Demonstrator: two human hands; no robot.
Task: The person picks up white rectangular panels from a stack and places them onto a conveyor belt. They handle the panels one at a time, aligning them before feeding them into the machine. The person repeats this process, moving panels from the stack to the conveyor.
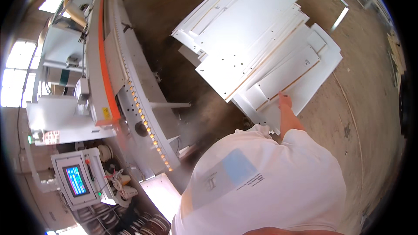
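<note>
My right hand (285, 100) reaches forward from my white T-shirt to a pile of white panels (257, 39) lying on the floor. Its fingers touch the near edge of a narrow white panel (289, 74) with a pale wooden edge, on top of the pile's right side. The hand is small in view, so I cannot make out whether the fingers grip the panel or only rest on it. Several panels in the pile show small drilled holes. My left hand is out of sight, hidden behind my torso.
A long grey machine with an orange stripe (104, 74) and a row of lit rollers runs along the left. A control box with a coloured screen (76, 180) stands at the lower left, beside a white board (163, 193). Dusty concrete floor (365, 117) lies to the right.
</note>
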